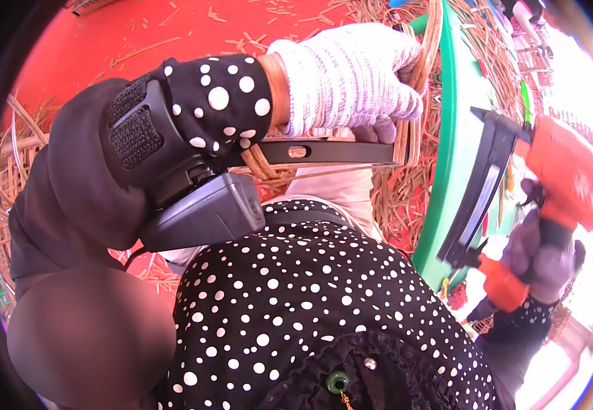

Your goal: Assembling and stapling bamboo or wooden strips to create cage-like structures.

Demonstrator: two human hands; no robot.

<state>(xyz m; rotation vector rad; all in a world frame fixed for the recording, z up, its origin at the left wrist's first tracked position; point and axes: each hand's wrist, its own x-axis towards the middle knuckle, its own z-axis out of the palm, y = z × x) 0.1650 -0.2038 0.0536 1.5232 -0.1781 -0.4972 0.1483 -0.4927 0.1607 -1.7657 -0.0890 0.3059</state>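
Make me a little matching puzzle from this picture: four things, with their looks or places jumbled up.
1. Left hand
2. Power tool
3. Floor
4. Shirt

A. Black with white dots
B. Orange and black, held in the right hand
C. In a pale striped glove
D. Red, strewn with brown strips

Right pairs: 1-C, 2-B, 3-D, 4-A

Right grip [549, 263] (dark-gloved) blurred, partly hiding the orange tool's handle [555, 233].
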